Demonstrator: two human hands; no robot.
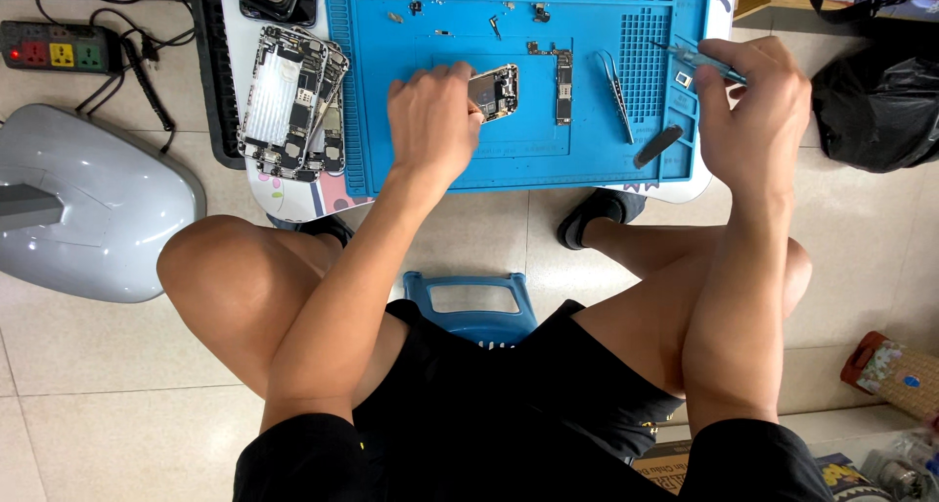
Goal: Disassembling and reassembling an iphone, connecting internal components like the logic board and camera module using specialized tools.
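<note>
My left hand (430, 120) rests on the blue work mat (411, 159), its fingers gripping a small opened phone part (497, 91) near the mat's middle. My right hand (758, 111) hovers over the mat's right edge and holds a thin blue-handled screwdriver (699, 60), tip pointing left. A narrow circuit board (563, 83) lies just right of the phone part. Metal tweezers (616, 96) and a dark flat pry tool (657, 146) lie between the two hands.
Stripped phone frames (291, 101) are stacked left of the mat on a dark tray. A power strip (54, 47) and cables lie far left, above a grey rounded housing (88, 208). A black bag (875, 111) sits right. A blue stool (474, 306) shows between my knees.
</note>
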